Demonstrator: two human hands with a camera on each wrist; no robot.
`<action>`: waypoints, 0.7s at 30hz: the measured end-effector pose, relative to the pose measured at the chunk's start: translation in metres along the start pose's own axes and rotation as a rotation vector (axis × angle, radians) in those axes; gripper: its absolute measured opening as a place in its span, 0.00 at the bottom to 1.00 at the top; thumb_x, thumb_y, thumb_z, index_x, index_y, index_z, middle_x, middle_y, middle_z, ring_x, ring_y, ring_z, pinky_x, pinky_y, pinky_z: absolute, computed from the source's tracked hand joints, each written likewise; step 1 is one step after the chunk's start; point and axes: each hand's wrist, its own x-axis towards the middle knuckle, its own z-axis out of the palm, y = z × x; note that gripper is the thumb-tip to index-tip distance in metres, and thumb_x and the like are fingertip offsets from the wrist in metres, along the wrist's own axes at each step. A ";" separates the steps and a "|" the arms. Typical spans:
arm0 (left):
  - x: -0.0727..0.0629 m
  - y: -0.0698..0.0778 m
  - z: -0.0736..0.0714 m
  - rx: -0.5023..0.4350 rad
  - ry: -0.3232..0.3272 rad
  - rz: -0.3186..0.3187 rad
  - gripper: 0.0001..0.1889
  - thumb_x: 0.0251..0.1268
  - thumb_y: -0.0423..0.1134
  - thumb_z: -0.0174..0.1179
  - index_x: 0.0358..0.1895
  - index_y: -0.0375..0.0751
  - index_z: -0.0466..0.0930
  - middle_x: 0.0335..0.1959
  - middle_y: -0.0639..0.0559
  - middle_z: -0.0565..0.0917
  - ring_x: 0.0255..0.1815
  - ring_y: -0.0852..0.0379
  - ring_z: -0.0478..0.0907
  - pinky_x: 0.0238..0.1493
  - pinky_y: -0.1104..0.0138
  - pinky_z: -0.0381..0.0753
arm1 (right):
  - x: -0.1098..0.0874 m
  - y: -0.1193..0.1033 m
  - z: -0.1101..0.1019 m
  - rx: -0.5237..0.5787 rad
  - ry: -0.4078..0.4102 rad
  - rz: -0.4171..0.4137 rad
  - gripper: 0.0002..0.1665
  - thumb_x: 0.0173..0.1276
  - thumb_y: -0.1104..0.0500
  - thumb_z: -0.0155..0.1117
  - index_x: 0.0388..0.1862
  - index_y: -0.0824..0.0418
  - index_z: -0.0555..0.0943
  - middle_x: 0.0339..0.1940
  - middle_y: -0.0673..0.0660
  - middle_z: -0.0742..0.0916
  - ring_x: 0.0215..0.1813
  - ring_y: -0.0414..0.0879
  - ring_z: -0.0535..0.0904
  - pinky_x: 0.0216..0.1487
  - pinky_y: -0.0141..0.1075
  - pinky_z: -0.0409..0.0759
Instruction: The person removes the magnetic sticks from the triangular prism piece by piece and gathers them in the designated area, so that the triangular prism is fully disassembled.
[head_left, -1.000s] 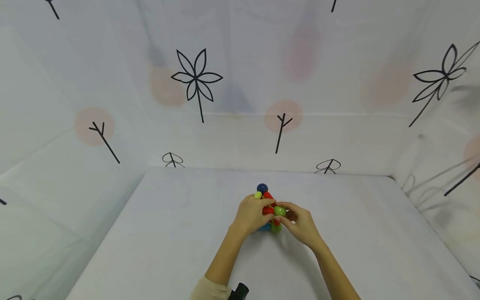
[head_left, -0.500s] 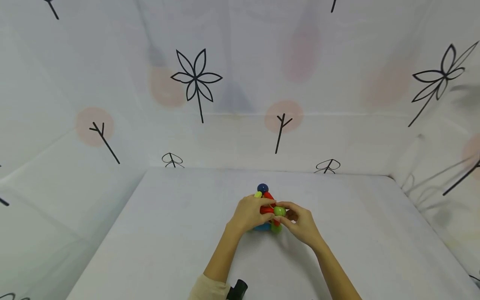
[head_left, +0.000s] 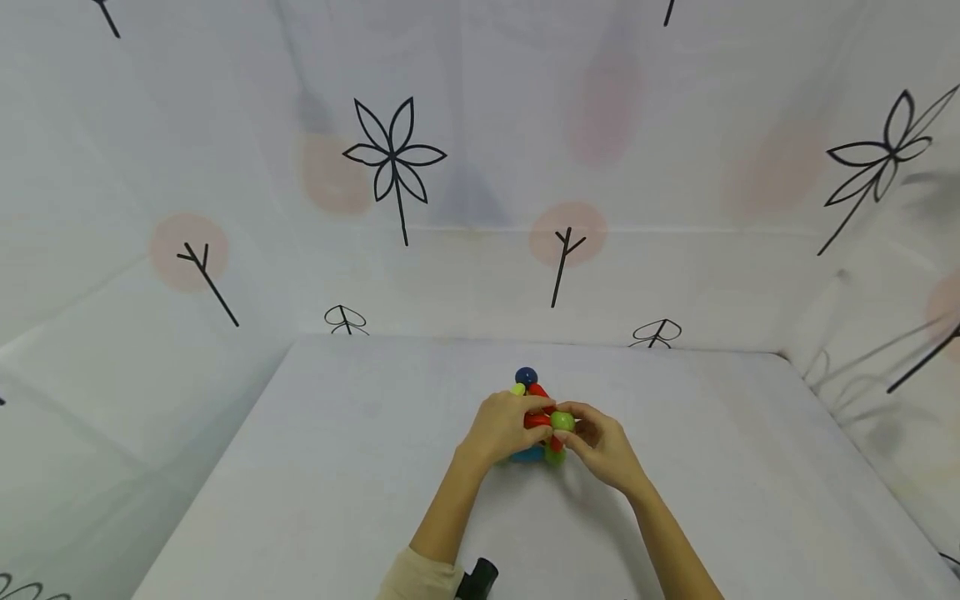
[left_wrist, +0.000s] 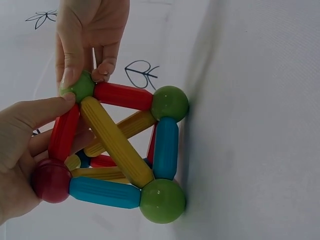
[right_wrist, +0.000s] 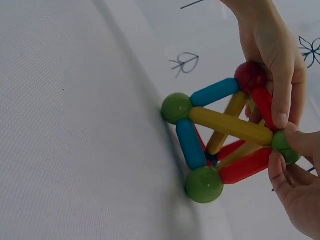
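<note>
A frame of coloured magnetic rods and balls stands on the white table, with both hands at one upper corner. My left hand (head_left: 501, 429) grips the red rod (left_wrist: 64, 132) that runs from the dark red ball (left_wrist: 51, 181) to a green ball (head_left: 562, 421). That green ball is pinched between thumb and fingers of my right hand (head_left: 602, 450). Yellow rods (left_wrist: 117, 142) cross the frame as diagonals, and blue rods (right_wrist: 191, 144) join the green balls (right_wrist: 204, 185) near the table. In the head view a dark blue ball (head_left: 527, 377) shows behind my left hand, which hides much of the frame.
The white tabletop (head_left: 330, 467) spreads around the frame on all sides. A pale cloth wall (head_left: 480, 283) with black plant drawings rises behind and beside it. A dark cylinder (head_left: 477, 578) sits by the left sleeve (head_left: 422, 577).
The frame and the pinched green ball have shifted very slightly to the right in the head view. Both hands keep the same hold.
</note>
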 end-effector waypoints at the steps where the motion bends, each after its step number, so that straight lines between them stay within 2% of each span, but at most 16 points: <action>1: 0.001 0.000 0.000 0.005 -0.006 0.002 0.19 0.57 0.48 0.65 0.53 0.52 0.82 0.34 0.54 0.86 0.26 0.64 0.69 0.26 0.76 0.66 | 0.000 0.001 -0.001 0.020 -0.010 0.009 0.20 0.60 0.70 0.64 0.52 0.73 0.75 0.45 0.67 0.83 0.37 0.41 0.80 0.38 0.29 0.81; 5: 0.002 0.001 -0.002 0.012 -0.040 0.006 0.19 0.59 0.47 0.64 0.55 0.52 0.81 0.34 0.53 0.86 0.25 0.63 0.69 0.26 0.76 0.66 | 0.001 0.003 -0.003 0.076 -0.048 0.054 0.20 0.62 0.69 0.62 0.53 0.74 0.74 0.47 0.69 0.81 0.39 0.43 0.81 0.40 0.30 0.81; 8: 0.002 0.001 -0.003 -0.005 -0.058 0.005 0.19 0.59 0.46 0.64 0.55 0.51 0.81 0.36 0.53 0.86 0.26 0.63 0.70 0.28 0.76 0.67 | 0.002 0.005 -0.005 0.108 -0.075 0.082 0.20 0.63 0.68 0.62 0.54 0.74 0.73 0.47 0.70 0.81 0.39 0.48 0.81 0.40 0.32 0.81; 12: 0.003 0.001 -0.004 -0.041 -0.056 0.009 0.18 0.59 0.44 0.64 0.54 0.49 0.81 0.37 0.54 0.87 0.27 0.64 0.71 0.29 0.77 0.69 | 0.003 0.008 -0.009 0.151 -0.104 0.135 0.21 0.65 0.67 0.61 0.55 0.74 0.73 0.46 0.69 0.81 0.40 0.55 0.80 0.40 0.35 0.81; 16: 0.003 0.000 -0.004 -0.059 -0.056 0.007 0.18 0.58 0.44 0.65 0.52 0.49 0.82 0.35 0.55 0.86 0.26 0.65 0.71 0.29 0.78 0.69 | 0.002 0.010 -0.011 0.180 -0.115 0.195 0.21 0.65 0.64 0.61 0.56 0.72 0.73 0.48 0.65 0.81 0.42 0.58 0.80 0.40 0.34 0.80; 21: 0.004 0.001 -0.005 -0.075 -0.065 -0.008 0.17 0.58 0.44 0.65 0.52 0.48 0.82 0.32 0.55 0.86 0.25 0.65 0.70 0.27 0.78 0.69 | 0.002 0.010 -0.010 0.195 -0.104 0.186 0.20 0.65 0.65 0.61 0.55 0.72 0.73 0.46 0.62 0.81 0.41 0.58 0.79 0.39 0.32 0.79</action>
